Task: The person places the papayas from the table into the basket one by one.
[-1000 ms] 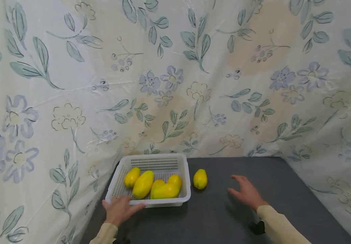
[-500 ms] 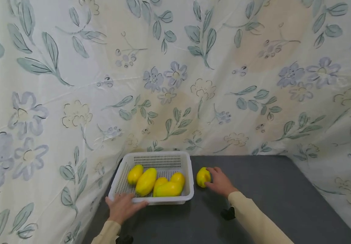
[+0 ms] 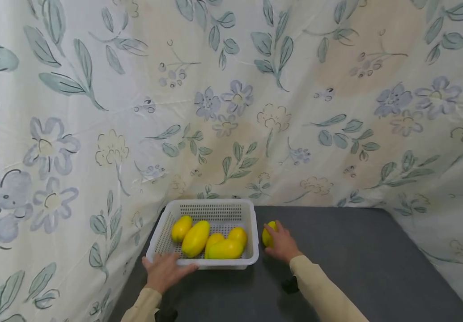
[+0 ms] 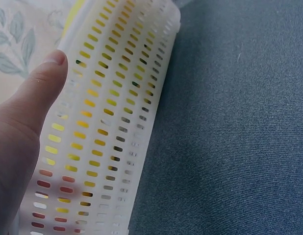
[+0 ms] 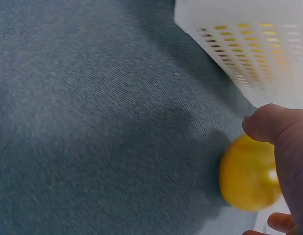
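A white perforated plastic basket stands on the dark table with several yellow mangoes in it. My left hand holds its front left rim. In the left wrist view the thumb lies against the outside of the basket wall, and reddish patches show through the holes low down. Just right of the basket, my right hand grips a single yellow mango on the table, covering much of it. In the right wrist view the thumb is over one side of this mango, with fingertips on the other side.
The dark table extends to the right and in front of the basket. Behind and at both sides hangs a floral cloth. The basket's right wall is close beside the right hand.
My right hand has come in leftward from over the table and closed round the loose mango. The left hand stays at the basket's rim. The head view has shifted slightly.
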Available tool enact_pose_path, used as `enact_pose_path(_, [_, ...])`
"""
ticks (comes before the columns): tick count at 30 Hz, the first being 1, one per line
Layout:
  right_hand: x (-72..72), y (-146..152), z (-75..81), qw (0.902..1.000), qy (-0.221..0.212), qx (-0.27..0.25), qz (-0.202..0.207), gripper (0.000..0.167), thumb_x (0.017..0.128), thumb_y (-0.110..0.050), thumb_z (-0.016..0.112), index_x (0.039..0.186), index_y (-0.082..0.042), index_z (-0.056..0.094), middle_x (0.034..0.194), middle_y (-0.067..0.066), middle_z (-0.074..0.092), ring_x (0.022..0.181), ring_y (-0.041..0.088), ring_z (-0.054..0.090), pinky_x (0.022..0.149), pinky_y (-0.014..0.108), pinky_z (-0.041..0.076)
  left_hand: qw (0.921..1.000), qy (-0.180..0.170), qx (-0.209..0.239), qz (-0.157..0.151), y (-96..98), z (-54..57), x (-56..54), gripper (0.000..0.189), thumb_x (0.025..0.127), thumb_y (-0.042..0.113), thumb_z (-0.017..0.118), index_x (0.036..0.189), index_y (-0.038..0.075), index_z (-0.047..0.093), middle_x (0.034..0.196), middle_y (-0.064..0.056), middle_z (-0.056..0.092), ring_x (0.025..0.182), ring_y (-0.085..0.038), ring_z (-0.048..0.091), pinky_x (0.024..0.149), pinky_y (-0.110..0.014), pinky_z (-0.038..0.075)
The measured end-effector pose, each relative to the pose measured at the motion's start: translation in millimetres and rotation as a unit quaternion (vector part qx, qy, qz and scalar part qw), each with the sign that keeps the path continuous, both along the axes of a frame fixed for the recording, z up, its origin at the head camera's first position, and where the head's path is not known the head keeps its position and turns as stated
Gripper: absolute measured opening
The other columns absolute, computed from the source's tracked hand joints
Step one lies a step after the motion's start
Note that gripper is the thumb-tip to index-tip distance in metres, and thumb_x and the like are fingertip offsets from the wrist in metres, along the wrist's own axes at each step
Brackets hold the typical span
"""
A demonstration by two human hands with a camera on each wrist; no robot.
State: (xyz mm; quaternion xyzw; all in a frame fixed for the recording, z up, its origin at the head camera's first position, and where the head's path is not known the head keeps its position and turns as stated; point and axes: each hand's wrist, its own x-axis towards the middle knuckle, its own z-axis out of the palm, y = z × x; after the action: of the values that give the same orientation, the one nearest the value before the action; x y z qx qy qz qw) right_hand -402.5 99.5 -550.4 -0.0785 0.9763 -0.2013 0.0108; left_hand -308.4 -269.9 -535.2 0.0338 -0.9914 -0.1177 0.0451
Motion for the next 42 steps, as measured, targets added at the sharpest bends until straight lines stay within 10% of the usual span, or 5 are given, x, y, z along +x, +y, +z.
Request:
enact_pose_path(15, [3.7, -0.4, -6.2, 0.9983, 0.058, -0.005, -0.002, 0.046, 0.083, -0.021, 0.083, 0.124, -0.009, 0.063, 0.133, 0.024, 0.054, 0.105, 0.039, 0.060, 0.091, 0.060, 0.056, 0.9999, -0.011, -0.004, 0.005, -0.4, 1.6, 0.3, 0.082, 0.073, 0.082, 0.067, 0.112, 0.010, 0.075, 0.112, -0.019, 0.072, 0.109, -0.047, 0.058, 0.101, -0.089, 0.019])
enact_pose_path(35, [6.6, 18.9, -19.8, 0.9957, 0.067, -0.060, -0.022, 0.049, 0.079, -0.014, 0.084, 0.123, -0.005, 0.062, 0.134, 0.026, 0.054, 0.106, 0.041, 0.059, 0.098, 0.062, 0.052, 0.9995, -0.017, -0.027, 0.001, 6.2, 3.9, 2.3, 0.081, 0.073, 0.081, 0.068, 0.114, 0.011, 0.076, 0.113, -0.019, 0.073, 0.111, -0.048, 0.061, 0.099, -0.090, 0.024])
enact_pose_path(42, [4.4, 34.0, 3.9, 0.9905, 0.102, -0.091, -0.019, 0.050, 0.080, -0.013, 0.079, 0.125, -0.003, 0.060, 0.135, 0.026, 0.053, 0.107, 0.040, 0.058, 0.095, 0.059, 0.054, 0.9997, -0.019, -0.015, 0.008, 4.0, 8.4, 3.9, 0.083, 0.073, 0.082, 0.067, 0.113, 0.010, 0.075, 0.115, -0.019, 0.073, 0.113, -0.050, 0.059, 0.100, -0.090, 0.020])
